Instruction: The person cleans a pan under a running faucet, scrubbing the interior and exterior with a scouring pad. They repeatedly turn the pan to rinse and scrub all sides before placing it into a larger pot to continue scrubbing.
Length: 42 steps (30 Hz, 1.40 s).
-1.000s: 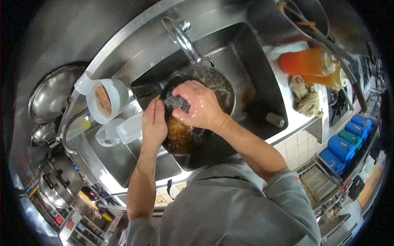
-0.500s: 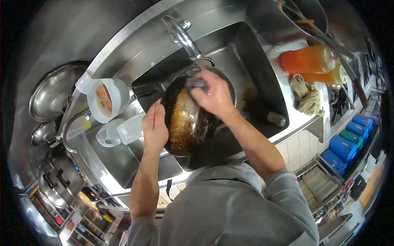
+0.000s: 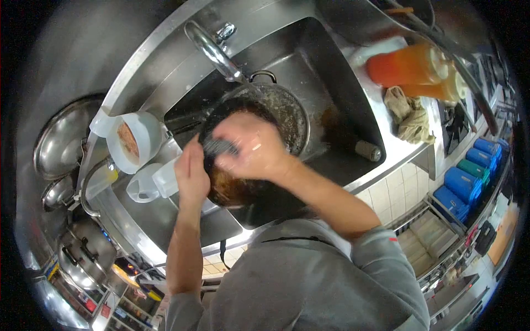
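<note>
My left hand (image 3: 191,174) clamps the edge of the dark pan (image 3: 227,190), brown-stained nearest me; my right hand (image 3: 256,144) closes round a grey scrubber (image 3: 216,148) against it. How much has come off, I can't tell. Beyond sits a foamy pot (image 3: 292,116) in the sink (image 3: 345,83).

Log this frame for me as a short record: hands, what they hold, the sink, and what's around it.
left hand: at the edge of the dark pan
right hand: blurred, pressing a grey scrubber against the pan
sink: dark basin, holding a pot of bubbly liquid
faucet: spout over the pot
right of sink: orange bottles, crumpled cloth
left of pan: translucent plastic jug
unclear: pan's interior, mostly hidden
</note>
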### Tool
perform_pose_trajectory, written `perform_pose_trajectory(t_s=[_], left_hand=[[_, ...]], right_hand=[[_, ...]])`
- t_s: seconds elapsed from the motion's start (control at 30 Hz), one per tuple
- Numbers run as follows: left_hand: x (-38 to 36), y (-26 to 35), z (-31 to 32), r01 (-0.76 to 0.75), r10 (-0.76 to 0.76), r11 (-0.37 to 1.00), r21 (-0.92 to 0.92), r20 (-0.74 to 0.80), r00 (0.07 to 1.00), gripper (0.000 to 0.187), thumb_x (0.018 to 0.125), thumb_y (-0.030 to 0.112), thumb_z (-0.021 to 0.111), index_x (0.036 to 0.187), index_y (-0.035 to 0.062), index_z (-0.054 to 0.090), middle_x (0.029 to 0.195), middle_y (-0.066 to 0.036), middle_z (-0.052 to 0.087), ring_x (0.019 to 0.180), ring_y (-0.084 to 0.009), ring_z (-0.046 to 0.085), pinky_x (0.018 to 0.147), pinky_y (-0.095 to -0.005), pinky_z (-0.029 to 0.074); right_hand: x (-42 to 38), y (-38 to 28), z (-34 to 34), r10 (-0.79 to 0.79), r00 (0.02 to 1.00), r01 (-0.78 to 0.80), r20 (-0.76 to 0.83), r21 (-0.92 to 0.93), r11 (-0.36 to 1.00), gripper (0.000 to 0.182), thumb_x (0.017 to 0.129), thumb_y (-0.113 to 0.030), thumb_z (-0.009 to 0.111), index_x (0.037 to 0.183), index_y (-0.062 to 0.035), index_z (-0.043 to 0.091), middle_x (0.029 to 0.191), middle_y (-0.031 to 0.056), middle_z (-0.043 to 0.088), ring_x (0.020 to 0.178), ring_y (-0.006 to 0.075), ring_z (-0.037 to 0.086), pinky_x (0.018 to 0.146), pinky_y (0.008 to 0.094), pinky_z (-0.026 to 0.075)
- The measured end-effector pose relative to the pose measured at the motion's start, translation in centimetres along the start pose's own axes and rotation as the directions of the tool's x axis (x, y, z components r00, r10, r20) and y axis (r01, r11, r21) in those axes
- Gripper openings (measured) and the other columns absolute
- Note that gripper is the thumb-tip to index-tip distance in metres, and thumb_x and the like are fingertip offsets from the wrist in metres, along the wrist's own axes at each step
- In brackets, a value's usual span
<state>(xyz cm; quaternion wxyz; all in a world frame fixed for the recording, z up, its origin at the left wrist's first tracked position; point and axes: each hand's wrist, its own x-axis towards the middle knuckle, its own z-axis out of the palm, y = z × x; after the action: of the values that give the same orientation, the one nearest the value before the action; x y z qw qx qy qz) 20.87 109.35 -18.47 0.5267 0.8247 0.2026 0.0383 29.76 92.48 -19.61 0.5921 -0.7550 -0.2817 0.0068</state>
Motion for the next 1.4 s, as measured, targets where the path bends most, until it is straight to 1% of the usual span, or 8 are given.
perform_pose_trajectory(t_s=[0.13,0.33,0.47,0.67,0.8,1.07,1.2,1.4], left_hand=[[-2.4,-1.4,-0.4,-0.066,0.071,0.979,0.191,-0.02,0.997,0.038,0.108,0.018,0.05,0.131,-0.0088,0.063,0.108,-0.014,0.072,0.096,-0.016,0.062,0.09,-0.0314,0.05],[-3.2,-2.4,-1.9,-0.027,0.028,0.996,0.08,-0.006,1.0,0.036,0.107,0.015,0.05,0.13,-0.0107,0.063,0.101,-0.004,0.069,0.093,-0.0126,0.061,0.09,-0.0275,0.049],[-3.6,-1.8,-1.9,-0.072,0.081,0.969,0.236,-0.03,0.996,0.039,0.109,0.018,0.048,0.13,-0.0118,0.062,0.099,-0.006,0.066,0.091,-0.0127,0.055,0.084,-0.0274,0.047],[-3.5,-2.4,-1.5,0.067,-0.064,0.991,0.113,-0.036,0.997,0.039,0.109,0.018,0.048,0.131,-0.0117,0.061,0.109,-0.009,0.071,0.1,-0.0144,0.06,0.091,-0.0286,0.048],[-3.1,-0.8,-0.1,0.069,-0.069,0.997,-0.025,-0.002,0.998,0.041,0.11,0.024,0.049,0.133,-0.0095,0.059,0.11,-0.006,0.068,0.098,-0.0106,0.057,0.089,-0.025,0.045],[4.6,5.0,6.0,0.378,-0.389,0.811,-0.446,0.071,0.919,0.034,0.107,0.026,0.053,0.122,-0.0025,0.062,0.107,-0.006,0.065,0.102,-0.0147,0.057,0.092,-0.0308,0.045],[10.0,3.2,6.2,0.53,-0.418,0.508,-0.679,0.344,0.841,0.029,0.104,0.026,0.055,0.115,0.0002,0.063,0.102,-0.005,0.063,0.095,-0.017,0.061,0.085,-0.0355,0.051],[4.4,6.6,8.6,0.346,-0.379,0.697,-0.628,0.088,0.921,0.034,0.103,0.023,0.054,0.122,-0.0043,0.062,0.112,-0.009,0.066,0.1,-0.0178,0.06,0.092,-0.0341,0.048]], right_hand=[[-0.5,5.3,-1.7,0.37,0.926,-0.371,-0.077,-0.01,0.928,0.029,0.072,-0.016,0.075,0.098,-0.0041,0.07,0.09,0.0166,0.072,0.084,0.0329,0.072,0.079,0.0407,0.059],[-0.1,0.8,2.2,0.017,0.997,-0.018,-0.072,-0.018,1.0,0.025,0.071,-0.018,0.075,0.094,-0.0084,0.071,0.092,0.015,0.071,0.091,0.0335,0.072,0.083,0.0421,0.06],[-1.6,6.5,-1.2,0.537,0.843,-0.534,-0.042,0.055,0.843,0.033,0.073,-0.024,0.072,0.1,-0.0067,0.072,0.099,0.0188,0.071,0.095,0.0381,0.07,0.085,0.0456,0.058],[0.6,1.4,1.1,0.108,0.994,-0.108,0.029,0.015,0.994,0.031,0.072,-0.021,0.075,0.1,-0.0073,0.071,0.098,0.0181,0.072,0.092,0.033,0.072,0.082,0.0413,0.059],[-0.2,8.3,-3.1,0.648,0.759,-0.649,0.063,-0.015,0.761,0.032,0.077,-0.023,0.073,0.101,-0.0022,0.069,0.093,0.0209,0.072,0.085,0.022,0.072,0.077,0.0381,0.056],[3.6,0.3,-3.8,0.084,0.996,-0.079,0.013,-0.238,0.968,0.029,0.074,-0.025,0.07,0.097,-0.0069,0.067,0.092,0.0194,0.067,0.088,0.0412,0.067,0.078,0.05,0.056],[-3.6,0.0,-5.7,0.188,0.98,-0.173,0.063,-0.185,0.967,0.03,0.071,-0.022,0.073,0.096,-0.0066,0.065,0.086,0.0172,0.064,0.084,0.0407,0.066,0.075,0.0486,0.056],[1.3,0.8,-6.0,0.179,0.979,-0.196,-0.095,-0.229,0.954,0.027,0.072,-0.018,0.071,0.094,-0.0026,0.065,0.087,0.0195,0.064,0.081,0.0416,0.064,0.073,0.0456,0.054]])
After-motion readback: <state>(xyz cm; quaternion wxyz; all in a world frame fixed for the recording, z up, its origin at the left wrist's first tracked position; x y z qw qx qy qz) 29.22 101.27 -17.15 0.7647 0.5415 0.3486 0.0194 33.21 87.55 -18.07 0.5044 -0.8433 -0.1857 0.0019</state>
